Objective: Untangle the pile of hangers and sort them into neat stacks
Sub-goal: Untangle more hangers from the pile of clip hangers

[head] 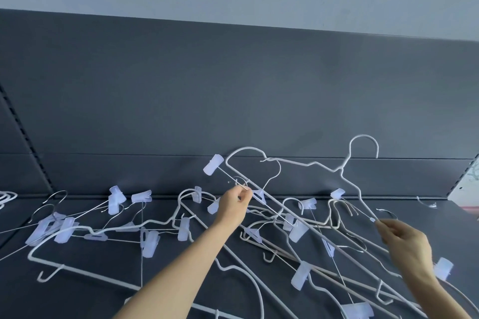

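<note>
Left hand [234,206] pinches the wire of a clip hanger [213,164]. Right hand [404,242] pinches a raised white hanger [341,170] by its end. Tangled pile [298,233] lies below on a dark shelf [77,295].

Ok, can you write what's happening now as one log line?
left hand: pinches clip hanger | right hand: pinches white hanger | hanger pile: tangled

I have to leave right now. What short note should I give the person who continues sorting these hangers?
Left hand pinches a metal clip hanger, lifted partly from the pile.
Right hand pinches one end of a raised white hanger.
Pile lies tangled on the dark shelf.
Done: no neat stack in view.
Left: free these two, then untangle and stack all.
</note>
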Tool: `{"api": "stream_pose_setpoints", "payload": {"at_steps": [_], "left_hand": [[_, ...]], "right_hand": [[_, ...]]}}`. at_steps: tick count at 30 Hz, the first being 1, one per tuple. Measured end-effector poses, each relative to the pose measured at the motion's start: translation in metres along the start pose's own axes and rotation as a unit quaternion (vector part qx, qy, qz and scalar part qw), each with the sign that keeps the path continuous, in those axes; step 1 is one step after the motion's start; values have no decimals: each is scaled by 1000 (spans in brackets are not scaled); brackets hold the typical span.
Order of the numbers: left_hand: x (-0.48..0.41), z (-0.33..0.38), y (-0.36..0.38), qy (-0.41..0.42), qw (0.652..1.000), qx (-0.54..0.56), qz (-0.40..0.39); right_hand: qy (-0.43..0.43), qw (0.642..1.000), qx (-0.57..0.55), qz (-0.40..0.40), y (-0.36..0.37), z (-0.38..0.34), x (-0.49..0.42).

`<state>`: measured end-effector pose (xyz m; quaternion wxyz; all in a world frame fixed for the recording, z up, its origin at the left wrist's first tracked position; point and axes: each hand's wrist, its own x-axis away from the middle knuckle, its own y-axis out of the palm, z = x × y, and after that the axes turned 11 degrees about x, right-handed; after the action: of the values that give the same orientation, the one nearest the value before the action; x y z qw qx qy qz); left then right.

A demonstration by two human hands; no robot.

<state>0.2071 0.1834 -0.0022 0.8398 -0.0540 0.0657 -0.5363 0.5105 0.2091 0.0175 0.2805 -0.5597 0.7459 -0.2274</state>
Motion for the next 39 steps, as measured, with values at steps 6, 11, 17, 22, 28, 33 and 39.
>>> {"api": "stream_pose_setpoints", "payload": {"at_steps": [6,11,17,22,28,33,39], "left_hand": [[4,6,14,-9,1000,-13,-3],[1,12,13,7,1000,0,12],[4,7,2,-4,999,-33,-24],[7,-1,-20,-17,997,-49,-57],[8,-16,-36,-45,994,-81,-64],[7,-25,-28,-78,989,-99,-77],[8,-24,-43,-43,976,-214,-14]], "right_hand": [[-24,999,-26,2,10,-2,7],[-71,997,-16,20,9,-12,15],[-55,995,-46,67,3,-22,5],[-26,995,-27,90,-8,-15,-7],[10,990,-50,129,-25,-5,-14],[12,983,-99,151,-41,-1,-15],[-22,996,-62,62,-24,-15,-5]]}}
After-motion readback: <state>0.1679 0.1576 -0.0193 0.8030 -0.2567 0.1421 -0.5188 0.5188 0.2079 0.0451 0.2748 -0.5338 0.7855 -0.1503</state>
